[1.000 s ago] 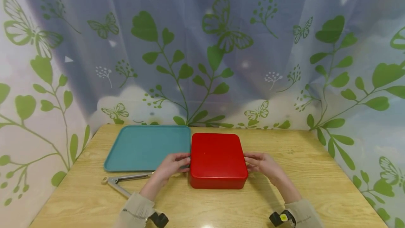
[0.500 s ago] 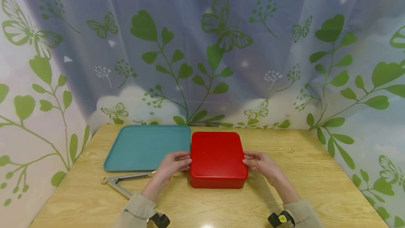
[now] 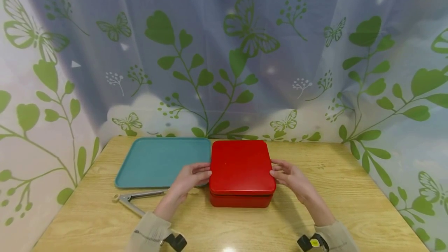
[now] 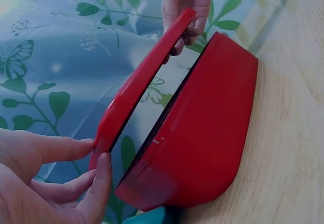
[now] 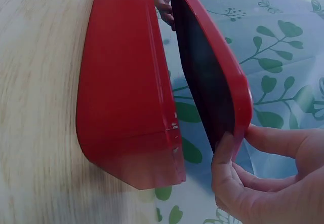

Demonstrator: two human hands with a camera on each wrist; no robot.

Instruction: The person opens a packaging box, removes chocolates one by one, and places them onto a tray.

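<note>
Holding a red lid [image 3: 243, 164] up off the red box [image 3: 241, 200], w/ both hands at its sides: L hand [image 3: 187, 178] pinches the lid's L edge btwn thumb & fingers, R hand [image 3: 292, 178] does the same on the R edge. Lid is directly abv the box, apart from it; both wrist views show a gap btwn the two, & in the R wrist view the lid is tilted vs. the box rim, its dark underside showing. From the head view the gap is just a thin dark line along the box's front. Box itself rests on the wood-grain table [image 3: 353, 193]; a few pale chips show on its rim near the corner in the R wrist view.

Teal tray [image 3: 166, 162] lies flat just L of the box, touching or not, can't tell. Metal tongs [image 3: 147, 195] lie to the L of the box too, nearer the person than the tray, legs spread in a V, far ends hidden behind the L hand & forearm. Beige sleeves [image 3: 148, 232] w/ black wrist devices [image 3: 176, 242] are nearer the person than the box, one each side. Behind the box: blue-grey backdrop cloth [image 3: 210, 49] w/ green leaves & butterflies.
</note>
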